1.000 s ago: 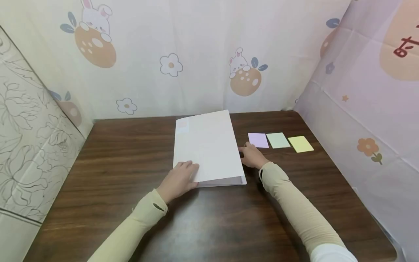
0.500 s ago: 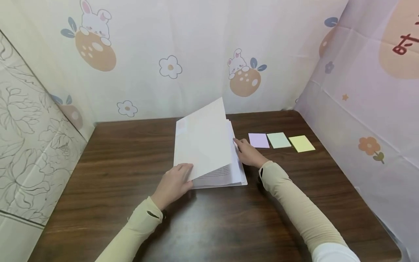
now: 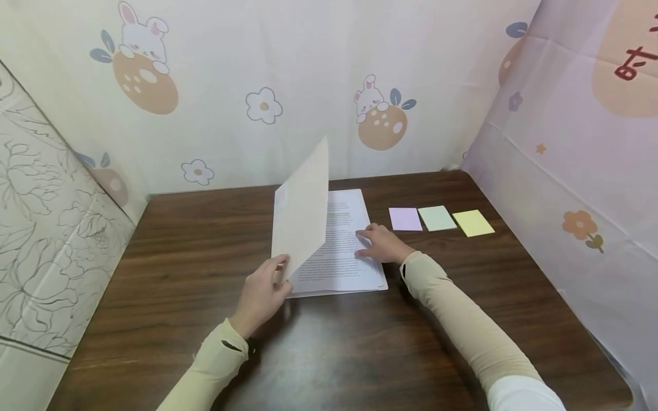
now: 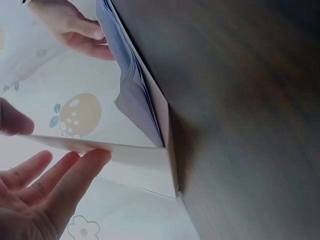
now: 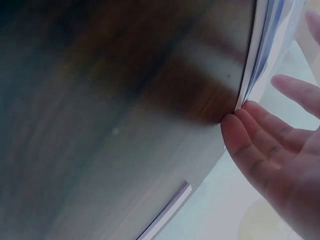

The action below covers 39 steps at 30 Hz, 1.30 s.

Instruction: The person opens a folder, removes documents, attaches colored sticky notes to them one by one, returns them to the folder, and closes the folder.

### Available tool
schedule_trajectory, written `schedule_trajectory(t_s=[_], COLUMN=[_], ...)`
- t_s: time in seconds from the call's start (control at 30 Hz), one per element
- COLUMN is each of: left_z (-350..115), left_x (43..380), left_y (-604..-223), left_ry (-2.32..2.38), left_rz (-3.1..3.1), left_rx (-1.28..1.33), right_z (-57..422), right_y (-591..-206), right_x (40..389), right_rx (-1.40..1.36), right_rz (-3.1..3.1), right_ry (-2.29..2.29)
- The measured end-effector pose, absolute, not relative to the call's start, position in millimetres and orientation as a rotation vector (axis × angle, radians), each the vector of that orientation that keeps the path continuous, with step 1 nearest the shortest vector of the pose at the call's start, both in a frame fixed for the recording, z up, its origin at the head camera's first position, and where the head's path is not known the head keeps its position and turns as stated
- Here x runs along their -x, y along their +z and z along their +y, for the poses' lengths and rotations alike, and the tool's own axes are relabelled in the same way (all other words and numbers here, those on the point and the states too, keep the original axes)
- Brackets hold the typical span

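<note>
A white folder (image 3: 300,211) lies on the table with its front cover raised and slanting toward the left. Inside is a stack of printed paper sheets (image 3: 341,251), loose at the edges in the left wrist view. My left hand (image 3: 261,292) holds the cover near its lower left corner; in the left wrist view the thumb is on one side of it and the fingers (image 4: 82,175) are on the other. At the folder's right edge is my right hand (image 3: 385,244), its fingers fairly straight. Those fingertips (image 5: 232,125) touch the edge beside the sheets in the right wrist view.
Right of the folder, purple (image 3: 405,219), pale green (image 3: 437,218) and yellow (image 3: 473,223) sticky note pads lie in a row. The dark wooden table (image 3: 195,240) meets a patterned curtain (image 3: 308,85) at the back and right, and a floral panel (image 3: 46,228) at the left.
The cover has swung up and leftward from lying nearly flat, uncovering the printed sheets. My left hand has shifted slightly left with it; my right hand stays at the right edge, now over the sheets' margin.
</note>
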State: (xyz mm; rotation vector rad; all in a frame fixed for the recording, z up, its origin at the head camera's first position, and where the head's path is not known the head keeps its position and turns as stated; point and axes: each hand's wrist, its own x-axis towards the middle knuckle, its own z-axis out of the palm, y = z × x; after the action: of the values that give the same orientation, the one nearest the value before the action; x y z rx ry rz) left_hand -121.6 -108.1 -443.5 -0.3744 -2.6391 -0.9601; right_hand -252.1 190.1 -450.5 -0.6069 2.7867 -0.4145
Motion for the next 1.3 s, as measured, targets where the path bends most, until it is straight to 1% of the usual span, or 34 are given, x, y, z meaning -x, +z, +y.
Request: schedule_trajectory(t_s=[0.37,0.63,1.0,1.3], left_z=[-130.0,-147.7,-188.4,-220.5], left_x=[118.9,112.4,114.2,113.8], left_y=[-434.6,-425.1,-395.9,-389.3], left_ry=[-1.144,-1.59,-1.513,-1.516], left_rz=[-2.586,-2.513,-2.127,-1.918], left_rx=[0.239,0.056,-0.216,-0.396], right_z=[178.5,183.3,183.6,180.8], right_y=[-448.6,-446.6,-448.1,-447.0], right_x=[247.2,241.1,241.9,242.1], right_rx=[0.619,0.627,0.623,0.609], right_rz=[2.739,2.734,2.741,2.748], right_ry=[-0.262,-0.145,-0.16,-0.176])
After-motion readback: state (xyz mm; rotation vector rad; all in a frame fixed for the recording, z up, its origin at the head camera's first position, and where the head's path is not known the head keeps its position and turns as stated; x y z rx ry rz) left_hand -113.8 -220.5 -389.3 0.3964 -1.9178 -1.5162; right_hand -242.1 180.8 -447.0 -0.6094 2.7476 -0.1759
